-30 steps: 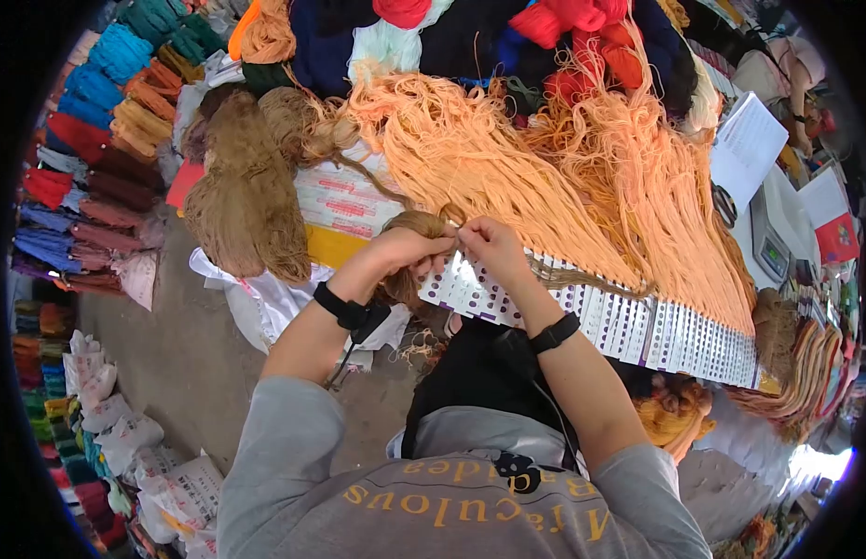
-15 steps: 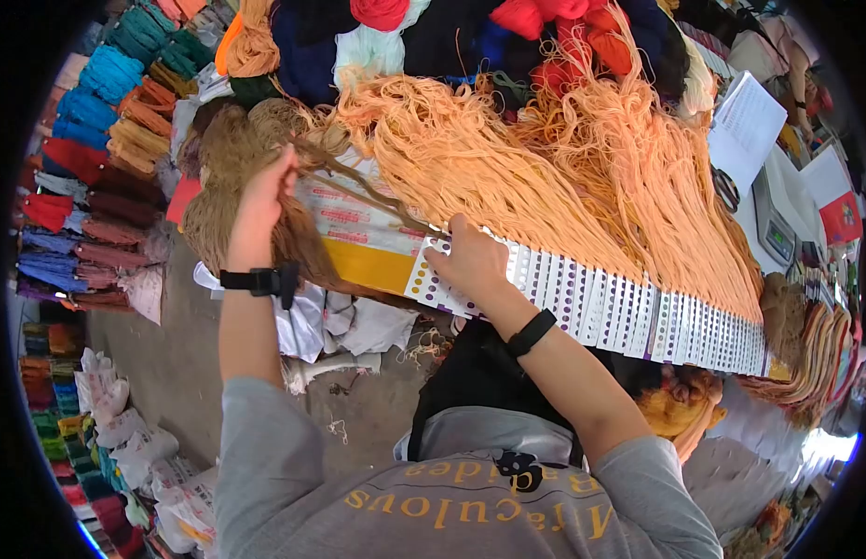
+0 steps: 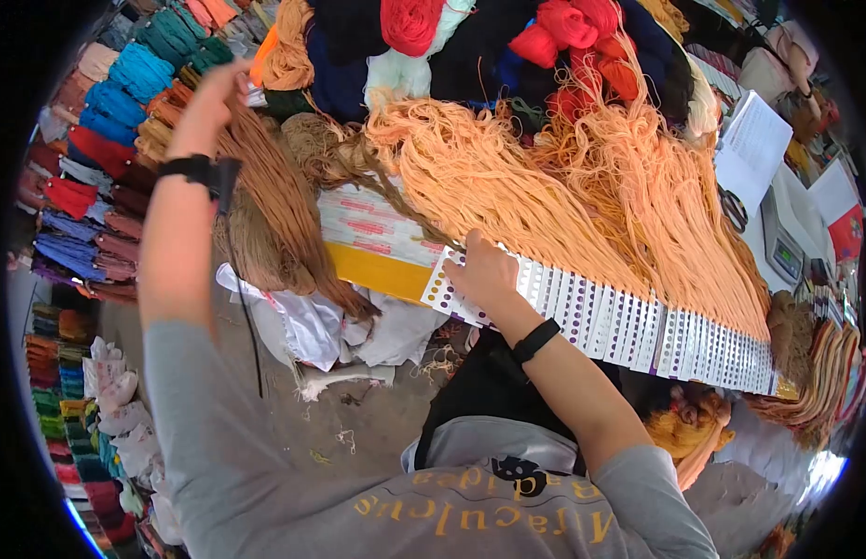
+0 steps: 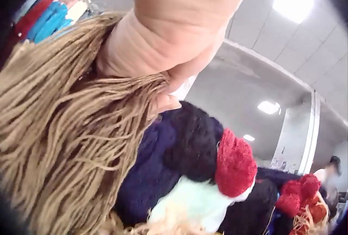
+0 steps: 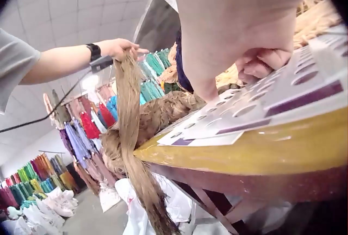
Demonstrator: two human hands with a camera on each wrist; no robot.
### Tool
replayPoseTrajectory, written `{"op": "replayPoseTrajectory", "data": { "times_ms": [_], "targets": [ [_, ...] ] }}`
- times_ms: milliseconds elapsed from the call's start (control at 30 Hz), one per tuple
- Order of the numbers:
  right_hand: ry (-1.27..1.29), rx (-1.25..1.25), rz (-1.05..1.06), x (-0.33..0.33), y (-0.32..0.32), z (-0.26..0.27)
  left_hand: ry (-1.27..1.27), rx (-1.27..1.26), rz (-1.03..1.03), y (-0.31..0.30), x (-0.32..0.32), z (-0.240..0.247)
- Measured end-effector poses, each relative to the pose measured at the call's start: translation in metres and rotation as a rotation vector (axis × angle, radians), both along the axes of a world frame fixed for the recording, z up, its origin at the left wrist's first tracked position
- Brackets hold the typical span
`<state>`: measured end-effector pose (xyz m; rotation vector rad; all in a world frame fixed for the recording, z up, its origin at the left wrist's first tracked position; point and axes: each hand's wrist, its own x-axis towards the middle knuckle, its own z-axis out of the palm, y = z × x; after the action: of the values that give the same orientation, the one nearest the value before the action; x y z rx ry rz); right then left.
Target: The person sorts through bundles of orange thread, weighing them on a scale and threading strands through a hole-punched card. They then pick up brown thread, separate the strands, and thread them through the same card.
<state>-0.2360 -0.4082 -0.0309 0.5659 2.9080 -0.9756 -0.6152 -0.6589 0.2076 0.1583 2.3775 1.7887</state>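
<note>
My left hand [image 3: 214,98] grips the upper end of a long hank of brown yarn [image 3: 274,186], raised at the far left of the table. In the left wrist view the brown strands [image 4: 65,121] spill from under the fingers, most of which are hidden behind the hand. The hank's lower end [image 5: 155,205] hangs past the table edge in the right wrist view. My right hand [image 3: 489,275] presses on the leftmost white punched cards [image 3: 442,284], index finger stretched towards their upper edge. A thin brown strand [image 3: 409,205] runs from the yarn pile to this hand.
Peach yarn [image 3: 507,177] fans out from the row of cards. A brown yarn heap [image 3: 256,242] lies at the table's left end, by the yellow edge [image 3: 377,270]. Scissors [image 3: 733,210] and a scale [image 3: 785,252] are at the right. White bags [image 3: 312,326] sit below.
Both hands were together at the cards. My left hand then moved away to the left, and now lifts a brown hank up and further left. The right hand has stayed at the cards.
</note>
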Motion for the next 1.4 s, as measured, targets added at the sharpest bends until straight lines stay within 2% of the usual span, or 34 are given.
{"op": "replayPoseTrajectory", "data": {
  "times_ms": [33,67,100,133,167,200,333,400,433,467,500,533,567,600,633,700,767,800,833,867,933,1133,1267,1400],
  "targets": [
    [0.012,0.053,0.020,0.001,-0.001,0.000,0.125,0.024,0.013,0.018,0.047,0.043],
    [0.013,0.064,0.018,0.001,-0.001,-0.001,0.116,0.093,-0.117,0.006,0.046,0.076],
    [0.014,0.075,0.018,0.000,-0.002,-0.003,0.113,0.094,-0.132,-0.004,0.040,0.108],
    [0.015,0.085,0.018,0.000,-0.003,-0.003,0.200,0.204,-0.137,-0.013,0.033,0.134],
    [-0.007,0.050,0.013,0.000,-0.002,-0.001,0.145,0.105,-0.537,-0.043,0.013,0.174],
    [-0.013,0.043,0.018,0.000,-0.002,0.000,-0.027,0.360,-0.242,-0.011,0.065,0.202],
    [-0.043,0.020,0.012,0.000,0.000,0.002,0.357,0.142,-0.088,0.005,0.129,0.255],
    [-0.038,-0.058,0.008,0.002,0.007,0.000,0.044,0.362,-0.431,-0.009,0.118,0.270],
    [0.062,-0.133,-0.009,0.005,0.012,-0.002,-0.131,0.452,-0.585,-0.011,0.123,0.271],
    [0.165,-0.208,-0.026,0.006,0.019,-0.005,-0.069,0.359,-0.652,-0.011,0.124,0.262],
    [0.270,-0.284,-0.043,0.006,0.023,-0.005,0.241,0.098,-0.597,0.007,0.147,0.218],
    [0.372,-0.347,-0.054,0.007,0.023,0.003,0.656,-0.333,-0.511,0.024,0.168,0.163],
    [0.473,-0.412,-0.067,0.013,0.022,0.017,0.817,-0.499,-0.558,0.042,0.190,0.112],
    [0.577,-0.473,-0.087,0.017,0.023,0.029,0.575,-0.320,-0.552,0.077,0.240,0.065],
    [0.636,-0.591,-0.086,0.020,0.022,0.036,0.642,-0.395,-0.726,0.095,0.269,0.029],
    [0.672,-0.716,-0.063,0.032,0.016,0.057,0.140,0.005,-0.754,0.111,0.293,-0.055],
    [0.682,-0.827,-0.033,0.047,0.010,0.081,-0.282,0.335,-0.731,0.129,0.318,-0.101],
    [0.698,-0.811,-0.045,0.049,0.007,0.079,-0.443,0.468,-0.700,0.137,0.330,-0.111],
    [0.632,-0.898,-0.056,0.053,0.007,0.079,-0.579,0.547,-0.696,0.142,0.340,-0.112],
    [0.563,-0.986,-0.064,0.057,0.007,0.080,-0.587,0.562,-0.683,0.145,0.344,-0.125],
    [0.526,-0.960,-0.079,0.059,0.011,0.072,-0.662,0.602,-0.729,0.148,0.348,-0.138],
    [0.550,-1.112,-0.102,0.064,0.017,0.074,-0.726,0.814,-0.695,0.149,0.345,-0.142],
    [0.505,-1.334,-0.111,0.069,0.019,0.087,-0.665,0.760,-0.553,0.150,0.347,-0.131],
    [0.514,-1.393,-0.095,0.071,0.023,0.083,-0.575,0.721,-0.511,0.150,0.346,-0.129]
  ]
}}
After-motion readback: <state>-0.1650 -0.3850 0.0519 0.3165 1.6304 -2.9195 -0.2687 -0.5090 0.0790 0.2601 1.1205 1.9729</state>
